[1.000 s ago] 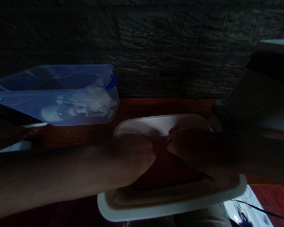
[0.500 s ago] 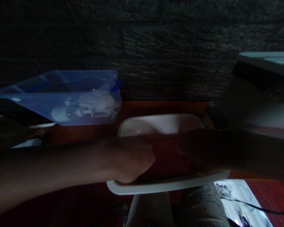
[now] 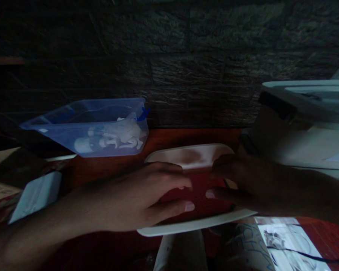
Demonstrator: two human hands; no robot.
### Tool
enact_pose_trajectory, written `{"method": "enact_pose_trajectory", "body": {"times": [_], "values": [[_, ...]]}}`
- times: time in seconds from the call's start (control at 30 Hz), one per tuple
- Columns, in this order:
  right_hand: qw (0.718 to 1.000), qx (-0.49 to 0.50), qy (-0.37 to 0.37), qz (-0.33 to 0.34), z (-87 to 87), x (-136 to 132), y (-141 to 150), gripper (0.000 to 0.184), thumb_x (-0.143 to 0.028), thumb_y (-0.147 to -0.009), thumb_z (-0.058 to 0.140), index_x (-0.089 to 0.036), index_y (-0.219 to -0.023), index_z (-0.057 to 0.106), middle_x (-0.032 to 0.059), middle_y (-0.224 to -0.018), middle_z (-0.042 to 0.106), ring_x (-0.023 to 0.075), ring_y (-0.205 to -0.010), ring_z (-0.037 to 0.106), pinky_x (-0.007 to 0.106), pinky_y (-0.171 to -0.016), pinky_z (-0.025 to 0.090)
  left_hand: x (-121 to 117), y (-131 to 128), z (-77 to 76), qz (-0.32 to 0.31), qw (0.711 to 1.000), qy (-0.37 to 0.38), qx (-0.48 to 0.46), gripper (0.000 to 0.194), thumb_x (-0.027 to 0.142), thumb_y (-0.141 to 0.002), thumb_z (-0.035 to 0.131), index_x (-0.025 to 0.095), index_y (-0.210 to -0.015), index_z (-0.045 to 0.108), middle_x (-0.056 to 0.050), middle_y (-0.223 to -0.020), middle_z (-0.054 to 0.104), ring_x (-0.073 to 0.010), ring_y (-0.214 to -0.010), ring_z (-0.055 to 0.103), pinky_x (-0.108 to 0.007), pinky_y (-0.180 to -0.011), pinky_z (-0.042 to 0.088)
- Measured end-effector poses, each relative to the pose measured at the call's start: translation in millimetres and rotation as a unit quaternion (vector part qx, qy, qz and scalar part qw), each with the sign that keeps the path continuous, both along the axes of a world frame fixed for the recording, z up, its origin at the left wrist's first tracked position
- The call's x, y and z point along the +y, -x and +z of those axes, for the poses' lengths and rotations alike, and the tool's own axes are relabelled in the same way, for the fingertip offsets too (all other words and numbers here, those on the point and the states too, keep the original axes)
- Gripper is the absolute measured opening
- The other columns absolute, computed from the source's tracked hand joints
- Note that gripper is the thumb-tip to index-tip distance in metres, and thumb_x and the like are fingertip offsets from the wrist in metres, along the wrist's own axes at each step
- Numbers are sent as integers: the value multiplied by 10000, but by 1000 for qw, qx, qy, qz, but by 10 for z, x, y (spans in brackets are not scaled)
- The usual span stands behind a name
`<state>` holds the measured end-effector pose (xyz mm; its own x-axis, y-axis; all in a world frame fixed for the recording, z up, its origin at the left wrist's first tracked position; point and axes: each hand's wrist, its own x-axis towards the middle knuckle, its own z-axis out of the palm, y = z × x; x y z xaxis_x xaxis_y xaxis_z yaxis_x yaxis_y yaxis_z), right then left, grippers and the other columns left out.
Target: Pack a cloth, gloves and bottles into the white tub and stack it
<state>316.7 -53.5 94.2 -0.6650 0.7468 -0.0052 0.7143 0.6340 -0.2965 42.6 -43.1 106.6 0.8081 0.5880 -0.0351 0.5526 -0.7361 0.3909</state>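
Note:
The scene is very dark. A white tray [image 3: 192, 225] lies on a reddish wooden table in front of me, with a dark red pad or cloth [image 3: 199, 197] inside it. My left hand [image 3: 138, 197] lies over the tray's left part, fingers stretched out flat on the red pad. My right hand [image 3: 243, 184] comes in from the right, its fingers also extended onto the pad, thumb tip close to my left thumb. Neither hand grips anything that I can make out.
A clear blue plastic bin [image 3: 93, 126] with white items inside stands at the back left against a dark brick wall. A boxy machine or stacked containers [image 3: 302, 120] rises at the right. Printed paper and a black cable [image 3: 288, 244] lie at the front right. A pale packet [image 3: 34, 195] is at left.
Both hands have gone from curled, pressing on the red pad to fingers spread flat on it. The view has shifted, so the tray looks smaller and further off.

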Motion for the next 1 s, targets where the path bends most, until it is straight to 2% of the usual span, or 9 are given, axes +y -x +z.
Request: {"method": "enact_pose_trajectory", "body": {"times": [0.1, 0.2, 0.27, 0.37, 0.53, 0.67, 0.8, 0.9, 1.0], "values": [[998, 41, 32, -19, -74, -137, -126, 347, -548, -1001, 536, -254, -969, 719, 34, -933, 700, 153, -729, 637, 280, -615, 442, -142, 143, -44, 25, 999, 20, -15, 326, 492, -985, 582, 345, -1262, 670, 5, -1243, 706, -175, -1108, 671, -258, -923, 526], [999, 41, 8, -15, -195, -197, -142, 375, -538, -1018, 501, -236, -927, 705, 58, -928, 691, 192, -841, 640, 320, -713, 448, -206, 184, -157, 34, 999, 18, -7, 378, 539, -972, 585, 370, -1306, 640, 10, -1309, 681, -193, -1166, 655, -285, -965, 511], [999, 37, -6, -25, -276, -194, -116, 392, -519, -1033, 466, -224, -922, 698, 67, -917, 686, 208, -865, 634, 348, -761, 449, -162, 138, -203, 34, 999, -1, -15, 407, 557, -970, 581, 338, -1307, 647, -12, -1321, 679, -211, -1183, 648, -311, -993, 494], [998, 25, -15, -58, -372, -143, -75, 422, -507, -1046, 414, -216, -955, 705, 81, -909, 687, 233, -875, 638, 385, -799, 459, 17, 39, -220, 43, 998, -26, -46, 379, 523, -987, 572, 263, -1240, 681, -38, -1234, 712, -214, -1153, 655, -328, -1000, 474], [994, 31, -48, -92, -434, -6, -51, 400, -447, -1046, 417, -209, -960, 727, 92, -902, 705, 254, -886, 661, 395, -802, 474, 282, -9, -245, 82, 991, -52, -96, 284, 433, -995, 579, 198, -1091, 706, -37, -1025, 737, -187, -980, 678, -295, -858, 483], [993, 51, -67, -77, -446, 94, -68, 371, -393, -1038, 454, -205, -909, 747, 91, -892, 719, 249, -913, 677, 382, -859, 478, 302, -21, -306, 109, 984, -60, -129, 253, 393, -990, 586, 184, -1047, 717, -24, -937, 740, -164, -869, 668, -263, -741, 457], [993, 66, -56, -77, -471, 160, -90, 422, -449, -1040, 443, -210, -945, 778, 102, -945, 734, 235, -892, 688, 366, -854, 488, 304, -26, -367, 111, 979, -66, -155, 223, 375, -977, 609, 189, -987, 731, 1, -852, 727, -137, -766, 643, -251, -685, 426], [994, 69, -39, -78, -463, 187, -105, 431, -487, -1026, 459, -206, -1027, 786, 113, -983, 746, 238, -899, 688, 345, -812, 496, 327, 11, -387, 96, 979, -94, -151, 195, 378, -948, 653, 205, -981, 737, 5, -852, 728, -148, -793, 656, -253, -692, 423], [995, 65, -12, -77, -402, 216, -101, 417, -500, -1003, 494, -201, -1037, 782, 97, -962, 753, 231, -883, 686, 317, -749, 488, 341, 42, -365, 83, 978, -129, -144, 191, 389, -908, 705, 216, -981, 740, -19, -955, 743, -192, -923, 680, -268, -766, 450]]}}
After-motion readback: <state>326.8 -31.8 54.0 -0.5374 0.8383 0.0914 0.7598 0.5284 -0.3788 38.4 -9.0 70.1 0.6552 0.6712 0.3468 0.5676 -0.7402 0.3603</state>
